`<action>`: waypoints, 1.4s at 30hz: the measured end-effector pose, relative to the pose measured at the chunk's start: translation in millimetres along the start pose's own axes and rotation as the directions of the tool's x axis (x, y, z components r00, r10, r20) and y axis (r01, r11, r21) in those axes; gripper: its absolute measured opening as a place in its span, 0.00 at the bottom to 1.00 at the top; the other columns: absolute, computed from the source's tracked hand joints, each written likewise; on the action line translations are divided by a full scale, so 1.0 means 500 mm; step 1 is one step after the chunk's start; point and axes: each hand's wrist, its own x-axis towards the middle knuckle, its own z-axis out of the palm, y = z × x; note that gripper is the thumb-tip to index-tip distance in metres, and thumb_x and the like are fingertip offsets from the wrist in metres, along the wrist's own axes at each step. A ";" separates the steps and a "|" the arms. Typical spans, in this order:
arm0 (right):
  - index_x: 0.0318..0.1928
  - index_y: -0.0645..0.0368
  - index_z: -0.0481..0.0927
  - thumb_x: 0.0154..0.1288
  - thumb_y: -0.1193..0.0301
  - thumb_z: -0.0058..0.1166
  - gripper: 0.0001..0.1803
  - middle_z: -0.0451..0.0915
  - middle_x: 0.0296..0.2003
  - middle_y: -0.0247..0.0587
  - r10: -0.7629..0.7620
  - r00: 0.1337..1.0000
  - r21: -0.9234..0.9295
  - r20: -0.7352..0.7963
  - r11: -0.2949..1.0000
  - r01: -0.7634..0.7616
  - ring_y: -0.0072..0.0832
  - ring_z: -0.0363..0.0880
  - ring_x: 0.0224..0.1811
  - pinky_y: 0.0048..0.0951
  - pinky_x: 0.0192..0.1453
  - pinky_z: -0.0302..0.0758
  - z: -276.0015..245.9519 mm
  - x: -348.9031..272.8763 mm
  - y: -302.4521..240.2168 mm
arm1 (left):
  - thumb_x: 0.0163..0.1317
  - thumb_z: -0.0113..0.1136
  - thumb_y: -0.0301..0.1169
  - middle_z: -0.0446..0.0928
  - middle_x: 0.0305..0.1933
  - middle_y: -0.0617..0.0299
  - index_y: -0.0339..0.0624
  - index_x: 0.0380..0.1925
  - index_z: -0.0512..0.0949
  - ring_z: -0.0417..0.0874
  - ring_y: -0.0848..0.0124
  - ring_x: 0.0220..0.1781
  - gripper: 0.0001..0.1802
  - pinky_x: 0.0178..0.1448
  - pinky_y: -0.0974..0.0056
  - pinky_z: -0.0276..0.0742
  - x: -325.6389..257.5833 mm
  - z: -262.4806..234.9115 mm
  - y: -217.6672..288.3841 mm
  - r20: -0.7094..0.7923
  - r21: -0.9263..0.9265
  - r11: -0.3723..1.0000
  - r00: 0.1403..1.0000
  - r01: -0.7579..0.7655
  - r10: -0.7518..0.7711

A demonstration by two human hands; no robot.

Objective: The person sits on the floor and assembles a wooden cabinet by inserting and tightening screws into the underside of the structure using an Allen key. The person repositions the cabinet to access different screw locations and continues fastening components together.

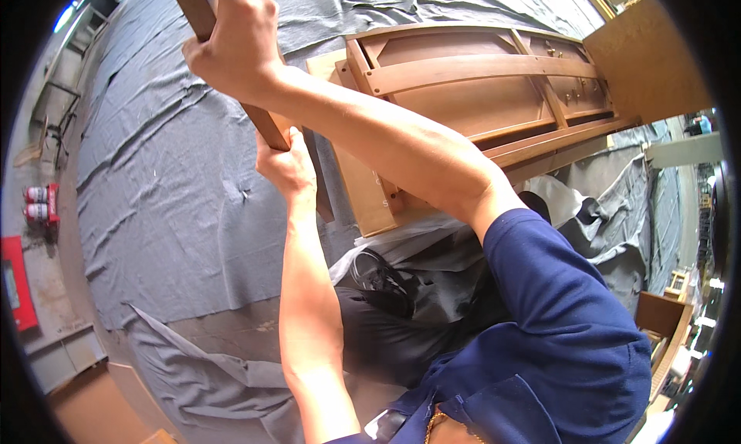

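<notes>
A brown wooden bar (pixel 269 126) slants from the top edge down toward the middle. My right hand (pixel 235 39), its arm reaching across from the blue sleeve, is wrapped around the bar's upper part. My left hand (pixel 287 168) holds the bar's lower end from below. Just right of both hands lies a large wooden furniture frame (pixel 478 67) with curved slats, resting on its side or back on grey cloth (pixel 170 174).
A brown board (pixel 644 58) leans at the frame's far right end. Two red extinguishers (pixel 37 202) and a red box (pixel 15 282) sit at the left wall. A black shoe (pixel 378 278) shows below the frame. More wooden furniture (pixel 664 320) stands at the right.
</notes>
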 end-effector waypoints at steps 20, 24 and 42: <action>0.67 0.51 0.76 0.48 0.78 0.75 0.41 0.73 0.58 0.58 0.009 0.994 -0.003 0.111 1.000 -0.008 0.55 0.88 0.43 0.53 0.42 0.91 -0.193 -0.018 -0.095 | 0.74 0.73 0.24 0.84 0.61 0.62 0.37 0.66 0.81 0.84 0.68 0.58 0.22 0.65 0.61 0.82 -0.084 -0.012 0.097 0.551 -0.454 0.852 0.834 0.260 0.038; 0.61 0.52 0.89 0.44 0.68 0.81 0.37 0.79 0.55 0.61 -0.136 0.943 0.031 0.302 0.991 0.133 0.55 0.89 0.50 0.52 0.49 0.91 -0.233 0.072 -0.184 | 0.65 0.68 0.16 0.85 0.41 0.67 0.33 0.45 0.84 0.84 0.74 0.43 0.09 0.52 0.64 0.81 -0.106 -0.074 0.193 0.487 -0.143 0.975 0.870 0.171 -0.082; 0.47 0.53 0.91 0.53 0.61 0.86 0.22 0.83 0.57 0.46 -0.145 0.805 0.165 0.576 0.985 0.059 0.42 0.91 0.49 0.44 0.53 0.92 -0.518 0.016 -0.252 | 0.62 0.82 0.23 0.90 0.49 0.57 0.32 0.53 0.87 0.91 0.67 0.54 0.20 0.58 0.57 0.87 -0.206 -0.115 0.250 0.740 0.250 0.968 0.645 0.003 -0.193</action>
